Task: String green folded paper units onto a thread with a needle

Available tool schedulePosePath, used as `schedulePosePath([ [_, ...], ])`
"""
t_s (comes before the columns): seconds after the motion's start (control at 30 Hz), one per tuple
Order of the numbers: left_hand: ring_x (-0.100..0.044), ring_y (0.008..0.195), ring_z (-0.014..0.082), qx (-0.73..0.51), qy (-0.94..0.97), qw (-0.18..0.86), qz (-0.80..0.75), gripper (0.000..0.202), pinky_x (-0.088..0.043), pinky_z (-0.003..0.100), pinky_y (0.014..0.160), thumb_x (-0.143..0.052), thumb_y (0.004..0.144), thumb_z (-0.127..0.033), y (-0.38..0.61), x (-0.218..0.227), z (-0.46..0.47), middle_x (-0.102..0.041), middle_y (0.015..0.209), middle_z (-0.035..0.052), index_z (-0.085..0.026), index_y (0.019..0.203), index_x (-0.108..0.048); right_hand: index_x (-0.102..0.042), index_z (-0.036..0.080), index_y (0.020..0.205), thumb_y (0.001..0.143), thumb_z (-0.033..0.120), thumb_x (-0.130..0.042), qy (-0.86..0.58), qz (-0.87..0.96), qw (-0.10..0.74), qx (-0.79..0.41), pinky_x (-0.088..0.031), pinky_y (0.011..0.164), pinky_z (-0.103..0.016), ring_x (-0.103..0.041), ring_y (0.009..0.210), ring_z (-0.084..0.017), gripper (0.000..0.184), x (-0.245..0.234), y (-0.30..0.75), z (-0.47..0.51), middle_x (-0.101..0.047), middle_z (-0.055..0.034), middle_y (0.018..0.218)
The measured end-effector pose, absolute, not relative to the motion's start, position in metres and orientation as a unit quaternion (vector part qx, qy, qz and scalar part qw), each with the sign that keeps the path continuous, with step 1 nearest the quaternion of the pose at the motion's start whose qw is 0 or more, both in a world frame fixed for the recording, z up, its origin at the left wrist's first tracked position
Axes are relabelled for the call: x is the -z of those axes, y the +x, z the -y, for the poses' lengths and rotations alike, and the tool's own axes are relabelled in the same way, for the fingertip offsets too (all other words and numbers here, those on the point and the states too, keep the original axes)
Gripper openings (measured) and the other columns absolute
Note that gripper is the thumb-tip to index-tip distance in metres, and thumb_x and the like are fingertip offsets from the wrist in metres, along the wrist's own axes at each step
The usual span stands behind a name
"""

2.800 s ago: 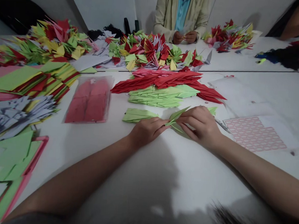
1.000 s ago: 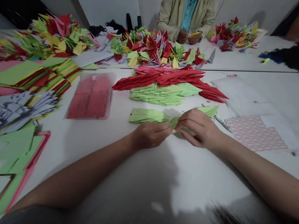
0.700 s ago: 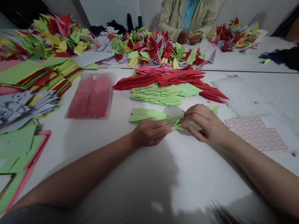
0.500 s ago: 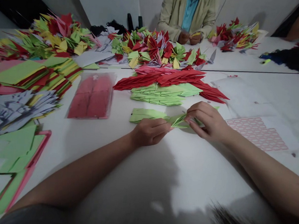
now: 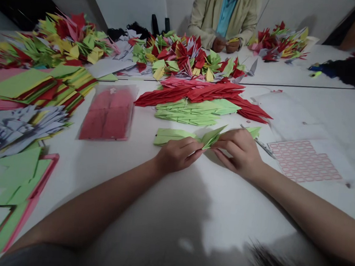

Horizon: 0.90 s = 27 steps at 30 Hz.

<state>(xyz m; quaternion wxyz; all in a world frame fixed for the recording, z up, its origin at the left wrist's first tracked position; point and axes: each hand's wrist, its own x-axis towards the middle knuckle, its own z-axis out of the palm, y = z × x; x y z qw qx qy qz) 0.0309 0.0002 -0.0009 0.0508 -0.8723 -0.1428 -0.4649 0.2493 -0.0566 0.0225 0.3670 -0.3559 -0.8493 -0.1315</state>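
Between my two hands a green folded paper piece (image 5: pixel 213 138) stands up in a point above the white table. My left hand (image 5: pixel 179 154) pinches its lower left side. The fingertips of my right hand (image 5: pixel 237 151) close on its lower right side. Flat green folded papers (image 5: pixel 173 136) lie just behind my left hand, and a green paper tip (image 5: pixel 253 132) shows behind my right. Beside my right hand rests a thin grey pen-like tool (image 5: pixel 265 148), partly hidden. Beyond lie a row of green folded pieces (image 5: pixel 188 111) and red folded pieces (image 5: pixel 216 93).
A clear packet of red paper (image 5: pixel 107 114) lies left of centre. Stacks of coloured paper (image 5: pixel 25 84) fill the left side. Heaps of folded paper (image 5: pixel 177 54) stand at the back, before another person (image 5: pixel 223 20). A sheet of red-outlined labels (image 5: pixel 305 161) lies right.
My right hand has moved left and down, closing on the green paper near my left hand. The paper's point now stands up, and the grey tool has come into view on the table.
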Motion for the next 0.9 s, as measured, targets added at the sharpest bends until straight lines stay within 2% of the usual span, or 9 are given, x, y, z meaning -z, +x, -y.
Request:
schedulePosePath([
  [0.17, -0.068, 0.074, 0.0091, 0.455, -0.878, 0.046, 0.141, 0.016, -0.050, 0.016, 0.065, -0.068, 0.082, -0.020, 0.0318, -0.0008, 0.0011, -0.070, 0.081, 0.0005, -0.017, 0.096, -0.060, -0.060, 0.022, 0.104, 0.085, 0.018, -0.066, -0.359, 0.846, 0.372, 0.129, -0.042, 0.069, -0.035, -0.061, 0.081, -0.020, 0.021, -0.0215, 0.2495, 0.0585, -0.068, -0.0055, 0.093],
  [0.3, -0.067, 0.074, 0.0098, 0.443, -0.884, 0.030, 0.147, 0.012, -0.051, 0.017, 0.066, -0.064, 0.085, -0.022, 0.0319, -0.0008, 0.0028, -0.069, 0.081, 0.0006, -0.018, 0.094, -0.059, -0.061, 0.023, 0.101, 0.086, 0.019, -0.064, -0.374, 0.844, 0.364, 0.128, -0.040, 0.070, -0.036, -0.059, 0.081, -0.020, 0.016, -0.0224, 0.2466, 0.0611, -0.068, -0.0048, 0.092],
  [0.5, -0.069, 0.078, 0.0124, 0.424, -0.894, 0.005, 0.144, 0.013, -0.054, 0.020, 0.069, -0.059, 0.087, -0.018, 0.0306, -0.0005, 0.0024, -0.070, 0.085, 0.0028, -0.016, 0.100, -0.059, -0.060, 0.023, 0.100, 0.086, 0.019, -0.061, -0.382, 0.842, 0.361, 0.125, -0.039, 0.072, -0.038, -0.058, 0.080, -0.020, 0.015, -0.0249, 0.2453, 0.0610, -0.067, -0.0039, 0.093],
  [0.67, -0.070, 0.085, 0.0140, 0.419, -0.897, 0.032, 0.135, 0.019, -0.056, 0.022, 0.074, -0.060, 0.087, -0.018, 0.0306, 0.0002, 0.0013, -0.072, 0.094, 0.0053, -0.015, 0.105, -0.058, -0.061, 0.022, 0.105, 0.085, 0.029, -0.067, -0.392, 0.833, 0.360, 0.150, -0.039, 0.085, -0.043, -0.059, 0.091, -0.023, 0.022, -0.0297, 0.2446, 0.0606, -0.067, -0.0065, 0.101],
  [0.77, -0.070, 0.086, 0.0126, 0.430, -0.892, 0.021, 0.139, 0.018, -0.056, 0.021, 0.077, -0.061, 0.086, -0.018, 0.0312, 0.0009, 0.0005, -0.072, 0.092, 0.0036, -0.017, 0.104, -0.059, -0.063, 0.024, 0.103, 0.088, 0.026, -0.065, -0.391, 0.843, 0.343, 0.138, -0.038, 0.089, -0.043, -0.060, 0.090, -0.020, 0.016, -0.0295, 0.2448, 0.0600, -0.069, -0.0032, 0.098],
  [0.9, -0.070, 0.086, 0.0119, 0.430, -0.889, -0.004, 0.155, 0.013, -0.055, 0.020, 0.079, -0.060, 0.087, -0.018, 0.0313, 0.0018, -0.0005, -0.072, 0.089, 0.0024, -0.018, 0.100, -0.062, -0.065, 0.023, 0.097, 0.088, 0.023, -0.064, -0.389, 0.842, 0.353, 0.123, -0.039, 0.085, -0.041, -0.061, 0.087, -0.019, 0.009, -0.0263, 0.2467, 0.0588, -0.070, -0.0023, 0.094],
])
